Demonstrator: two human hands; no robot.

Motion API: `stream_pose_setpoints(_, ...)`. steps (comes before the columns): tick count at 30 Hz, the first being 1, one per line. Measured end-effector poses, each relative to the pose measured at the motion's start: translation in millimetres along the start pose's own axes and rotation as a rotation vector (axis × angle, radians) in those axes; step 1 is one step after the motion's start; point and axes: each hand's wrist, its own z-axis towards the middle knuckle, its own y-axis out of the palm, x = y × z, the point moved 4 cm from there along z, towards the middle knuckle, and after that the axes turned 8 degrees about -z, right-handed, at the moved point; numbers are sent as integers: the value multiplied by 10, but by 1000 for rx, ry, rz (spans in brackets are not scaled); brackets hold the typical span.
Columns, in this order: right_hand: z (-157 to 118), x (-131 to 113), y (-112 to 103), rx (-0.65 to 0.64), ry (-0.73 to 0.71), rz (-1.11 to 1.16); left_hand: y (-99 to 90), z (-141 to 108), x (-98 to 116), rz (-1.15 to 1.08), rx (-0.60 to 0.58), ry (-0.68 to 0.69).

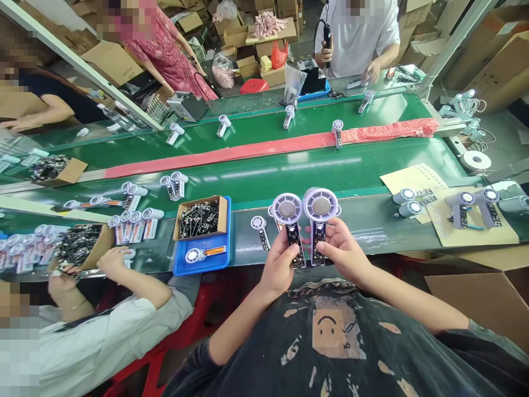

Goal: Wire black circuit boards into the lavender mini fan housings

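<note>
My left hand (279,267) grips a small round fan unit (288,212) by its black circuit-board stem, with the white ring and grey centre disc pointing away from me. My right hand (341,248) holds a matching fan unit (320,205) the same way, its disc upright beside the first. The two units nearly touch at their rims. Just left of my hands, another ring-and-board unit (260,231) lies flat on the green workbench (355,220). A further unit is partly hidden behind my hands.
A blue tray (201,263) holds a cardboard box of black circuit boards. A co-worker's hands (88,264) work at another box to the left. Assembled white units stand on a green conveyor belt (264,127) ahead. Cream paper sheets and white cylindrical parts lie to the right.
</note>
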Motion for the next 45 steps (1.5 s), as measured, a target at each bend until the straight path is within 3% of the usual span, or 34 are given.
stream_pose_setpoints(11, -53, -45, -27, 11, 20, -29, 45, -22, -35, 18, -4, 22)
stream_pose_setpoints(31, -153, -106, -102, 55, 6, -8, 105, 4, -102, 100, -163, 13)
stream_pose_setpoints(45, -119, -41, -64, 8, 7, 30, -3, -26, -103, 93, -118, 4)
